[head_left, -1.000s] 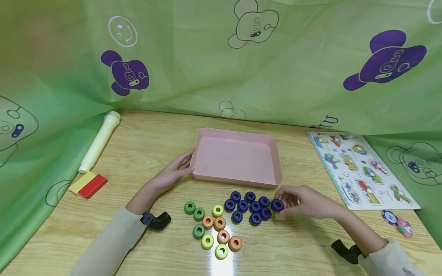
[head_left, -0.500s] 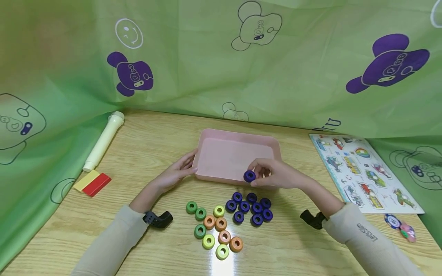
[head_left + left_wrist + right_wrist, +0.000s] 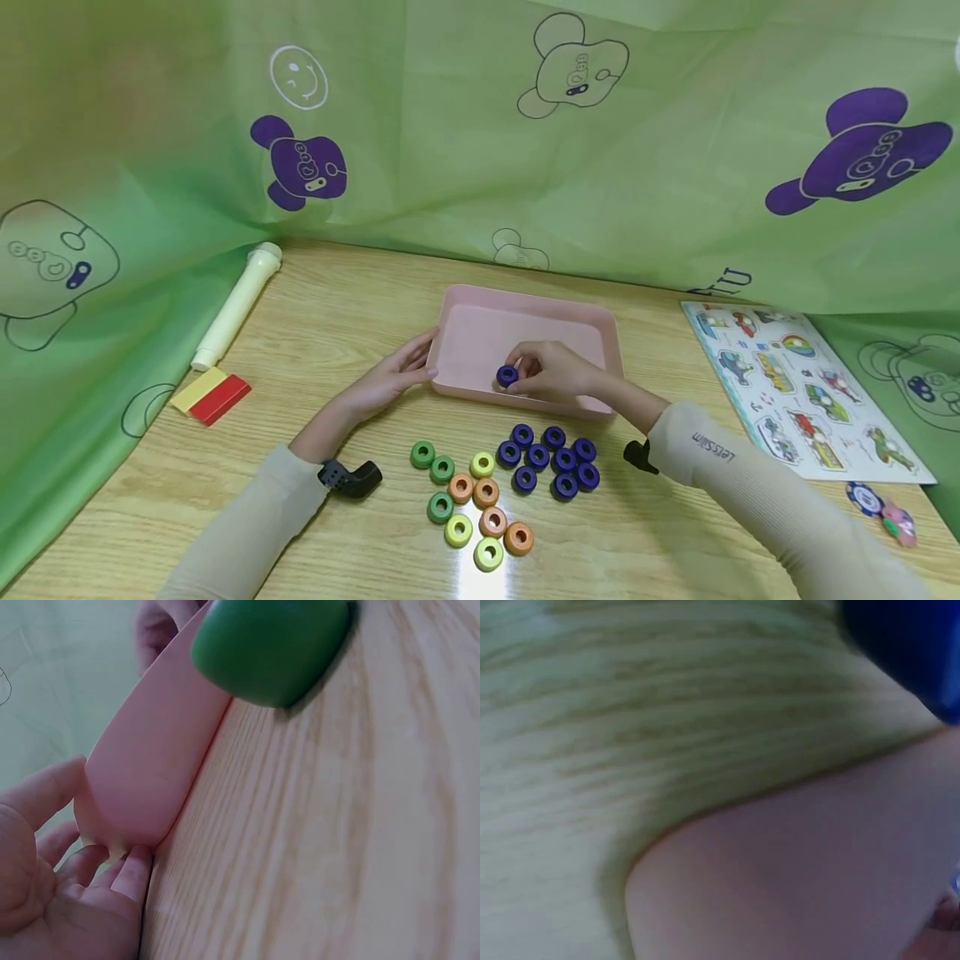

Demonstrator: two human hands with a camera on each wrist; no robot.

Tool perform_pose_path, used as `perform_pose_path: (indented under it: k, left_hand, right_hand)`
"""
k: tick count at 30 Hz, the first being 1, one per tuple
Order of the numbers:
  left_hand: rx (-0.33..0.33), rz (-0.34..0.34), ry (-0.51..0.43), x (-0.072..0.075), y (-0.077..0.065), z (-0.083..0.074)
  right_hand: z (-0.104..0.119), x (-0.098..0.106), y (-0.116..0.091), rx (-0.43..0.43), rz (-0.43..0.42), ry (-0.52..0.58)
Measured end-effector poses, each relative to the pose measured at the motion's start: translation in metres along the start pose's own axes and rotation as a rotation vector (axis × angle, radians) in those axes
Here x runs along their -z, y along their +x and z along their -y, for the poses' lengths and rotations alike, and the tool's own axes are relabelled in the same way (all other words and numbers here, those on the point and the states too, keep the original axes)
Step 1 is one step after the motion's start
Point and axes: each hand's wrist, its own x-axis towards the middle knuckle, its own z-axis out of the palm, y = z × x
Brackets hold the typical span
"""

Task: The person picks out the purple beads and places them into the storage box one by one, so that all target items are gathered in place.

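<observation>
blue ring [image 3: 507,375] in rt hand [image 3: 551,372], over tray [image 3: 480,321]

children's play corner, cartoon curtain [image 3: 480,142], puzzle board [image 3: 802,387]

Blue ring [image 3: 507,375] was small, dark blue, round with a centre hole, pinched in the right hand [image 3: 551,371] at the fingertips, hole facing roughly toward the camera. It sat low over the near left part of the pink tray [image 3: 480,333], close to the front wall; contact with the tray floor could not be told. Pink tray was a shallow rectangular plastic dish with rounded corners, lying flat on the wooden table, with nothing else inside it. Left hand [image 3: 393,379] rested against the tray's near left corner, fingers straight and touching the outer wall [image 3: 150,780].
</observation>
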Motion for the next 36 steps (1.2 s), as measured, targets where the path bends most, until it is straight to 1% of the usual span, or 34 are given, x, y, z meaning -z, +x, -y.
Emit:
perform_pose_path:
  k: [4, 10, 14, 17, 19, 21, 26, 30, 33, 36]
  left_hand:
    - [-0.013, 0.007, 0.009, 0.004, 0.003, 0.009]
    - [-0.033, 0.013, 0.036, 0.006, 0.005, 0.014]
    - [-0.033, -0.022, 0.137, 0.004, 0.003, 0.012]
    - [-0.032, -0.060, 0.240, -0.002, 0.000, 0.001]
    - [-0.043, -0.070, 0.270, -0.005, -0.002, -0.005]
    - [-0.048, -0.072, 0.273, -0.009, -0.004, -0.012]
    - [-0.048, -0.062, 0.235, -0.009, -0.005, -0.011]
    - [-0.050, -0.058, 0.235, -0.009, -0.005, -0.012]
    - [-0.064, -0.052, 0.254, -0.008, -0.005, -0.012]
    - [-0.091, -0.044, 0.292, -0.008, -0.005, -0.012]
  right_hand:
    - [-0.003, -0.007, 0.005, -0.017, 0.045, -0.003]
    - [0.001, -0.011, 0.014, -0.018, 0.049, -0.024]
    - [0.005, -0.015, 0.022, -0.006, 0.056, -0.043]
    - [0.008, -0.020, 0.029, 0.003, 0.052, -0.052]
    - [0.012, -0.023, 0.033, 0.011, 0.048, -0.053]
    - [0.015, -0.026, 0.037, 0.014, 0.045, -0.051]
    - [0.023, -0.031, 0.046, 0.029, 0.045, -0.037]
    - [0.027, -0.032, 0.050, 0.033, 0.054, -0.041]
    - [0.027, -0.032, 0.052, 0.040, 0.063, -0.037]
    - [0.027, -0.033, 0.053, 0.052, 0.077, -0.027]
